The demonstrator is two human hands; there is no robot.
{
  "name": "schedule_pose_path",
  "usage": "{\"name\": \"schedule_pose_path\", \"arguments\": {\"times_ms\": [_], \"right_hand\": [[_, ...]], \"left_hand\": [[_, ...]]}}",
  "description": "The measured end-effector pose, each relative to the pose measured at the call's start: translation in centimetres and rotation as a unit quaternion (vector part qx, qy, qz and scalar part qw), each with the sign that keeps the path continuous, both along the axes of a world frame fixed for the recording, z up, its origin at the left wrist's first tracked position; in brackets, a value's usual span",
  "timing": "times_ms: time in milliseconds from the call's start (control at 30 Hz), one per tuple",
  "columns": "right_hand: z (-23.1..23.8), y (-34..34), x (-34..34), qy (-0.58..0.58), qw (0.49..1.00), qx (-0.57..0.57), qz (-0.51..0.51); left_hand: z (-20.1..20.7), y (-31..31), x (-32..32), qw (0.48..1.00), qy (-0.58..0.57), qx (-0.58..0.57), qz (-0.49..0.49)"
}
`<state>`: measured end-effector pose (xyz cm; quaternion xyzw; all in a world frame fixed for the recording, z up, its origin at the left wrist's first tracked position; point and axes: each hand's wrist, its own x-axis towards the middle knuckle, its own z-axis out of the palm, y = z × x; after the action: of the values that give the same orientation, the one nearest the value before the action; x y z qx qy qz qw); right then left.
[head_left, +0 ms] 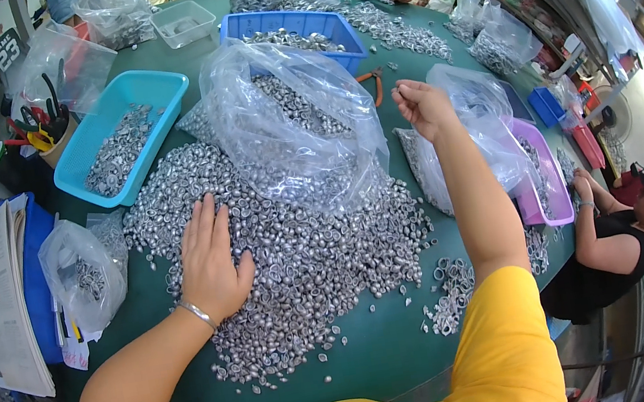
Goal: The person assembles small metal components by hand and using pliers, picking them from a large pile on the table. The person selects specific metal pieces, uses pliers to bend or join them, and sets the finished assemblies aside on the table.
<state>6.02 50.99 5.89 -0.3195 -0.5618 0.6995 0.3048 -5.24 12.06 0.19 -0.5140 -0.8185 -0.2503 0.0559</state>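
A wide pile of small grey metal pieces (323, 260), rounded and shiny, covers the middle of the green table (351, 382). My left hand (212, 264) lies on the pile's left part with fingers stretched out, a silver bangle at its wrist. My right hand (423, 107) is raised farther off, right of a large clear plastic bag (241, 113), its fingers pinched together; what they hold, if anything, is too small to make out. More metal pieces show through the bag's mouth. Just beyond the right hand lie orange-handled pliers (378, 89). A smaller heap of ring-like pieces (448, 295) sits near my right elbow.
At the left stand a turquoise tray (168, 91) of metal pieces and a cup of tools (59, 146). A blue crate (351, 40) is behind the bag, a pink basket (563, 205) at the right. Two people work at the far and right edges.
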Motion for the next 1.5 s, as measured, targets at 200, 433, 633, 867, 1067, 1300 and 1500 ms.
{"name": "schedule_pose_path", "arguments": {"times_ms": [200,433,633,867,1067,1300,1500], "right_hand": [[0.1,-10.7,5.5,0.167,0.962,-0.190,0.102],[-0.6,-19.4,11.1,0.236,0.931,-0.244,0.132],[-1.7,-25.3,13.8,0.236,0.952,-0.175,0.080],[-5.3,-32.7,17.1,-0.068,0.994,0.089,-0.016],[-7.4,-37.3,17.0,-0.131,0.876,0.461,0.053],[-8.1,-37.3,16.5,-0.153,0.855,0.495,0.000],[-7.5,-37.8,15.6,-0.195,0.793,0.575,0.048]], "left_hand": [[-0.8,0.0,0.0,1.000,0.014,0.004,0.005],[-1.8,0.3,-0.5,0.999,0.041,0.023,0.014],[-2.0,-1.2,-2.8,0.984,-0.124,0.123,-0.034],[1.4,-9.9,3.6,0.965,-0.206,0.158,-0.035],[-0.1,-13.8,7.0,0.977,-0.116,0.073,-0.161],[-0.8,-14.0,6.4,0.970,-0.151,0.058,-0.183],[-1.0,-14.0,7.3,0.965,-0.143,0.049,-0.215]]}}
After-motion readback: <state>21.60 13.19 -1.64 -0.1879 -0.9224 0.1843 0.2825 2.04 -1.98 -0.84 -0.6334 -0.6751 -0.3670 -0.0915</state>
